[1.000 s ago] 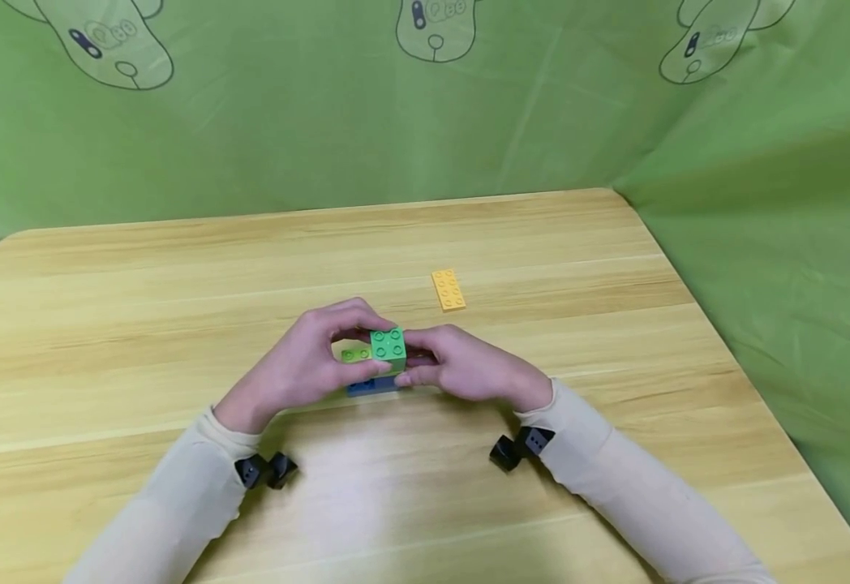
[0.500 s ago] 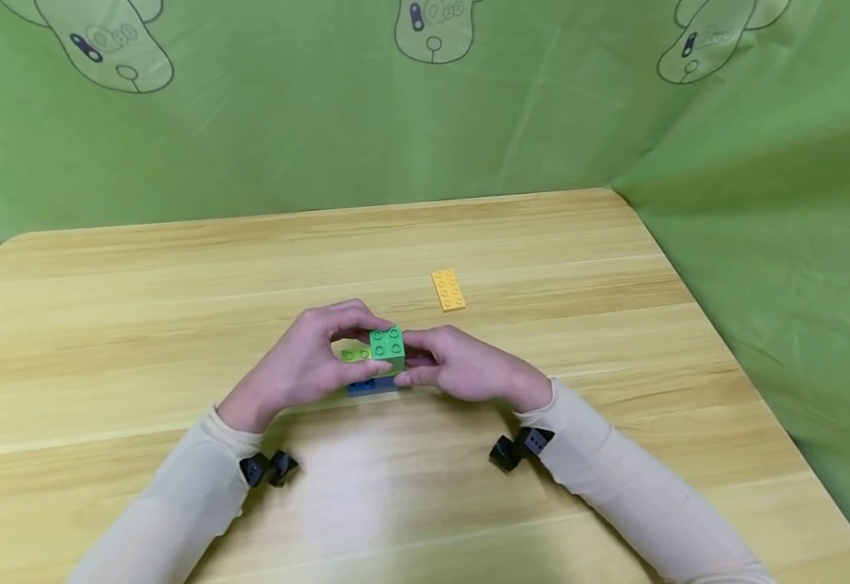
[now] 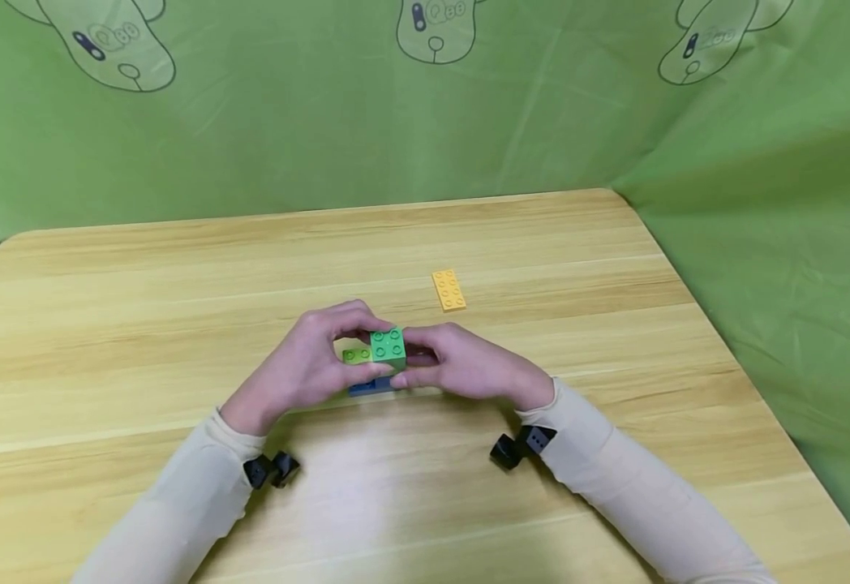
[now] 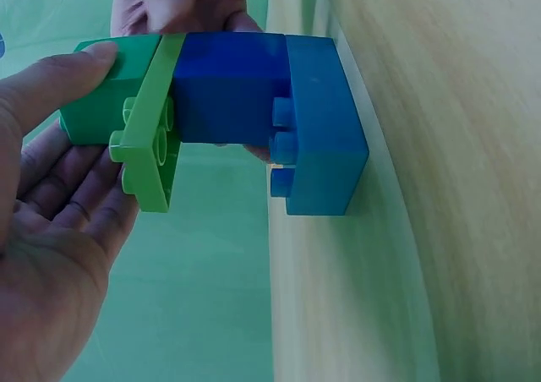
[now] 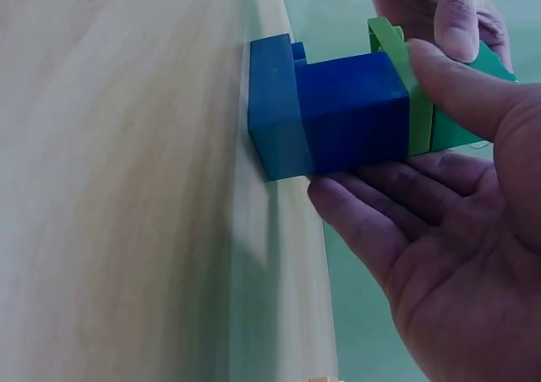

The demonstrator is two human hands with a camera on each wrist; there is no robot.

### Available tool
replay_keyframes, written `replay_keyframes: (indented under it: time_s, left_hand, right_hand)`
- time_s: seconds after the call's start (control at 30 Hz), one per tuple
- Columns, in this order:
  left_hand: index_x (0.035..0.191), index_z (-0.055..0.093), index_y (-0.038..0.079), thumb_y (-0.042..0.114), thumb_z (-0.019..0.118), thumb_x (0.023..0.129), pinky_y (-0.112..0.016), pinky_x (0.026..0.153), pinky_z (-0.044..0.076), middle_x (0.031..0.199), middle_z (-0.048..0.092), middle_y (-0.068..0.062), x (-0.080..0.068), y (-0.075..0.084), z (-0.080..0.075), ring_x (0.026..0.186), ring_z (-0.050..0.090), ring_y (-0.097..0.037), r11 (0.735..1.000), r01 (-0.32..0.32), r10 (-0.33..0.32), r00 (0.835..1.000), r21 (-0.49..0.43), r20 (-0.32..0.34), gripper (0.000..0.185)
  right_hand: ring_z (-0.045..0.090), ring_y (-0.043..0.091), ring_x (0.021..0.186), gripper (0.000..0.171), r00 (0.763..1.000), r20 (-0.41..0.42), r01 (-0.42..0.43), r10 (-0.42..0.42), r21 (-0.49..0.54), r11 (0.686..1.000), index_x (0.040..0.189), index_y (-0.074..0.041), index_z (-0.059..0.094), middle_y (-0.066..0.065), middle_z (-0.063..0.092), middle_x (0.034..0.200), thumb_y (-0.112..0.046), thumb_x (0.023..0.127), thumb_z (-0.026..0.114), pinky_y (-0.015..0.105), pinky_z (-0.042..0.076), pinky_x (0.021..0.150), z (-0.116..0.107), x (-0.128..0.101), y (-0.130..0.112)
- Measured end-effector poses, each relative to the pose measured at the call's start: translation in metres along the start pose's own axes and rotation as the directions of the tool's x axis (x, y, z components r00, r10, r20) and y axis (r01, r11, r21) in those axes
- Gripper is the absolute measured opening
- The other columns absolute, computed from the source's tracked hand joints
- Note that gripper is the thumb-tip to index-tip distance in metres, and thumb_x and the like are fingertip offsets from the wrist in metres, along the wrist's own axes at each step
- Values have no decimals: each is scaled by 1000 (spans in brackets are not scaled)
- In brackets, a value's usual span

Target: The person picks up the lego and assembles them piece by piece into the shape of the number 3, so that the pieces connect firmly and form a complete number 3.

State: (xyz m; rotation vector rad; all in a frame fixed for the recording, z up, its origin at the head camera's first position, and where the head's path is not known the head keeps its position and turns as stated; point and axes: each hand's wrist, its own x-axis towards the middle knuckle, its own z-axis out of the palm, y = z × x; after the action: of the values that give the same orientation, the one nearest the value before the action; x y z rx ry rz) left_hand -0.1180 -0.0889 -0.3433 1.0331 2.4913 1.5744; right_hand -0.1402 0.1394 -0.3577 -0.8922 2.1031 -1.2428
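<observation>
A stack of toy building bricks stands on the table between both hands. In the left wrist view a green brick [image 4: 110, 86] tops a thin lime-green plate [image 4: 152, 145], then come a dark blue brick [image 4: 228, 86] and a lighter blue brick [image 4: 321, 128] at the table. My left hand [image 3: 301, 361] pinches the green brick between thumb and fingers. From the other side my right hand [image 3: 472, 365] grips the stack, its thumb on the lime-green plate in the right wrist view and its fingers along the dark blue brick [image 5: 355, 111]. Studs of the plate and the lower brick stick out to the left.
Beyond the hands a flat yellow-orange plate [image 3: 448, 290] with studs lies on the wooden table [image 3: 177, 284]. A green cloth [image 3: 286, 138] with printed animal heads hangs behind the table and along its right side. Black cameras [image 3: 272, 469] are strapped to both wrists.
</observation>
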Motion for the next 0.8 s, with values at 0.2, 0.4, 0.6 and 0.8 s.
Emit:
replay_keyframes:
  time_s: [0.2, 0.4, 0.6, 0.8]
  left_hand:
    - [108, 73, 9, 9, 87, 75, -33, 89, 52, 94, 65, 7, 1, 0, -1, 92, 62, -11, 1000, 4, -4, 1000, 11, 0, 36]
    - [108, 72, 9, 9, 87, 74, -33, 88, 52, 95, 65, 7, 0, 0, 1, 92, 62, -12, 1000, 25, -25, 1000, 13, -4, 37]
    - [108, 71, 12, 14, 87, 76, -35, 88, 52, 95, 62, 9, 0, 0, 2, 92, 61, -10, 998, 44, -45, 999, 48, 21, 36]
    - [111, 68, 12, 18, 86, 77, -32, 90, 51, 100, 62, 7, 3, 1, -6, 94, 61, -12, 998, 56, -58, 995, 25, 82, 40]
  right_hand:
    - [62, 16, 111, 32, 1000, -14, -7, 7, 2, 1000, 122, 0, 61, 6, 66, 118, -14, 94, 69, 26, 50, 92, 0, 0, -4]
    - [64, 17, 108, 30, 1000, -16, -19, 19, -8, 1000, 120, 0, 63, 6, 67, 116, -13, 94, 68, 26, 51, 91, -1, -1, -5]
    - [65, 16, 105, 26, 1000, -11, -29, 29, -28, 999, 117, 0, 64, 5, 68, 113, -14, 95, 68, 28, 52, 90, 0, -1, -5]
    - [63, 15, 110, 32, 1000, -5, -22, 22, -43, 999, 122, 0, 63, 6, 66, 119, -14, 95, 68, 28, 50, 93, -2, 0, -7]
